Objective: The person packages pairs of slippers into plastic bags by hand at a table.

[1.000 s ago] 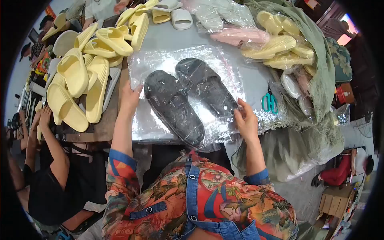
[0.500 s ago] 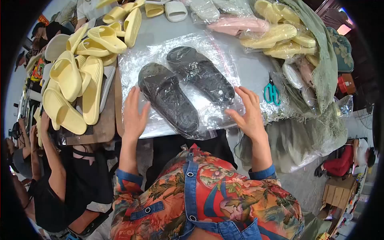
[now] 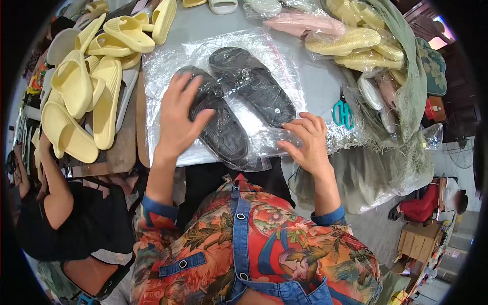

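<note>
Two black slippers lie side by side under a clear plastic bag on the table. Over the upper part of the left slipper rests my left hand, fingers spread on the film. By the heel of the right slipper is my right hand, its fingers curved and apart at the bag's edge. Whether the right fingertips press the film is hard to tell. A small round white spot shows near the right slipper's heel.
Yellow slippers are piled on the left on a brown board. Teal-handled scissors lie to the right, beside bagged slippers and green netting. A person in black sits at the left.
My left hand has moved up and inward, from beside the left slipper onto its upper part. My right hand has shifted slightly down and left.
</note>
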The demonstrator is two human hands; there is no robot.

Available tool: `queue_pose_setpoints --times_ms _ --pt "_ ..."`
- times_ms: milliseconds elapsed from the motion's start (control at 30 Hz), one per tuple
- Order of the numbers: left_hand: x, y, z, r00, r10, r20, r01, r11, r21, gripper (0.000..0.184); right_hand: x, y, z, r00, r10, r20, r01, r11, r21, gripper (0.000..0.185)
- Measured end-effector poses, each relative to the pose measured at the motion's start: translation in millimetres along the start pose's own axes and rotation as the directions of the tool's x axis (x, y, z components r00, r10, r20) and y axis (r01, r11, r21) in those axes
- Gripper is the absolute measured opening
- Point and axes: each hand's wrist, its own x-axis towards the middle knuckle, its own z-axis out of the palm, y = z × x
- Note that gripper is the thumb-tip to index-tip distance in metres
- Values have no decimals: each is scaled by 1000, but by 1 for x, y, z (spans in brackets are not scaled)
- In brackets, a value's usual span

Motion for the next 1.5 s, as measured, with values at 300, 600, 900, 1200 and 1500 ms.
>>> queue_pose_setpoints --times_ms 300,600,900,1200,1500 --pt "3 -5 52 987 -17 162 -28 962 271 54 -13 9 -15 974 -159 161 140 983 122 11" --pt "5 -6 53 989 -40 139 3 965 261 38 -37 8 -34 997 31 69 -39 991 125 9" --pt "19 13 24 991 -108 82 101 991 86 26 8 -34 25 997 -74 23 73 996 54 47" --pt "3 39 20 990 65 -128 -53 994 98 34 6 -31 37 832 450 325 -531 473 703 43" --pt "-25 91 45 988 155 -3 -155 986 -63 21 11 -24 34 923 252 290 -316 70 946 13"
